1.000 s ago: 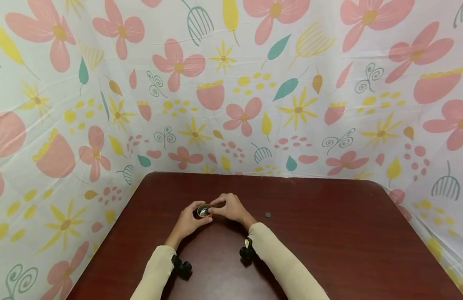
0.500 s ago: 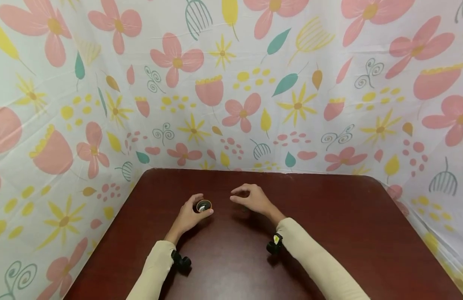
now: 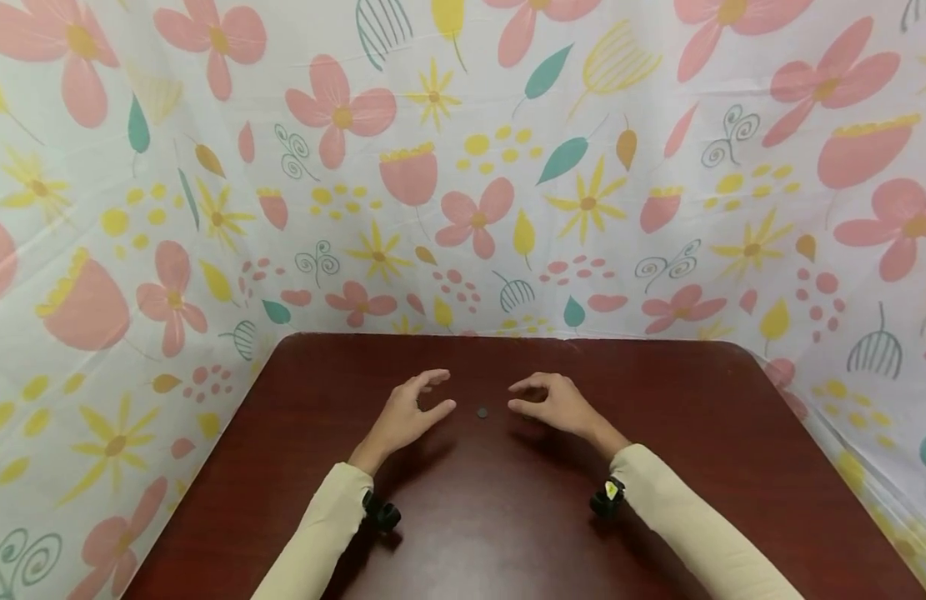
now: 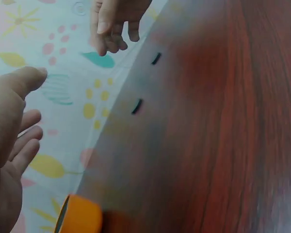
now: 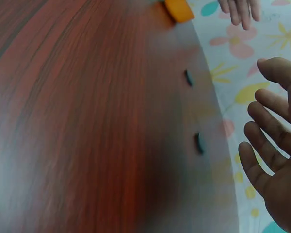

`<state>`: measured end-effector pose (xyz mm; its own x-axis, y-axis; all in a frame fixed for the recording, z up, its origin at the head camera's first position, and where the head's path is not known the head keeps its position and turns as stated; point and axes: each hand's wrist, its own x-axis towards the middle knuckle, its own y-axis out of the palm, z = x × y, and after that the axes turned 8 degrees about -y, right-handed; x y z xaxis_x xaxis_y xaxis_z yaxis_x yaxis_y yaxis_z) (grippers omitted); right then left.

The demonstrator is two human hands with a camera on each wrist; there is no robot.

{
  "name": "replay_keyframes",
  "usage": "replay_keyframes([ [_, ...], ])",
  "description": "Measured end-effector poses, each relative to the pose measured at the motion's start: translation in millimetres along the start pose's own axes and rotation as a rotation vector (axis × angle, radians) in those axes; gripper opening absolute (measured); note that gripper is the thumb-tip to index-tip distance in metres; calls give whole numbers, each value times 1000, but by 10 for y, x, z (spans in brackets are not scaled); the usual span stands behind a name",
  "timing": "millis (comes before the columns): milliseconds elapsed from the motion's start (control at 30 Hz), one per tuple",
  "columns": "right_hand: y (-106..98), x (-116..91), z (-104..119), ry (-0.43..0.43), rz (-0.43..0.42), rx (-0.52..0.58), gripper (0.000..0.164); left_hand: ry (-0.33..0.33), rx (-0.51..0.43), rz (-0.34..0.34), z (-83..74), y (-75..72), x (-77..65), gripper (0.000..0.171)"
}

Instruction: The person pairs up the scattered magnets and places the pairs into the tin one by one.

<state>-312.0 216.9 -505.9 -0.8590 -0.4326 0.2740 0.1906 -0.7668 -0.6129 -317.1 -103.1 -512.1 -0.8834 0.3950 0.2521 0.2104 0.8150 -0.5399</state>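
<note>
My left hand [image 3: 404, 417] is held over the table, fingers apart, with nothing in its grasp. Close by it stands an orange cup [image 4: 81, 216], hidden behind the hand in the head view. Across from it, my right hand [image 3: 563, 407] hovers with thumb and fingers parted, also holding nothing. On the tabletop between the hands lies a small dark disc [image 3: 483, 412]. Both wrist views show two thin dark pieces, a farther one [image 4: 156, 58] and a nearer one [image 4: 137, 107] in the left wrist view; the head view shows only one.
The dark red-brown table [image 3: 658, 467] has a glossy top and rounded far corners. A white cloth [image 3: 463, 167] with flower prints hangs behind it and along both sides. Each wrist carries a small black camera [image 3: 608, 497].
My right hand has left the cup's mouth and moved right; a dark disc now lies between the hands. The left hand has released the cup and shifted slightly right.
</note>
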Motion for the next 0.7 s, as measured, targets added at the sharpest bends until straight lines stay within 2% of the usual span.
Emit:
replay_keyframes([
  [167, -103, -105, -155, 2, -18, -86, 45, -26, 27, 104, 19, 183, 117, 55],
  [300, -123, -168, -286, 22, -27, -129, 43, -66, 33, 146, 84, 316, 174, 56],
  [500, -117, -222, -392, 35, -16, -128, 41, -92, 27, 163, 185, 462, 212, 52],
  [700, -78, -210, -414, 31, -11, -157, 30, -69, 112, 167, 229, 536, 276, 48],
])
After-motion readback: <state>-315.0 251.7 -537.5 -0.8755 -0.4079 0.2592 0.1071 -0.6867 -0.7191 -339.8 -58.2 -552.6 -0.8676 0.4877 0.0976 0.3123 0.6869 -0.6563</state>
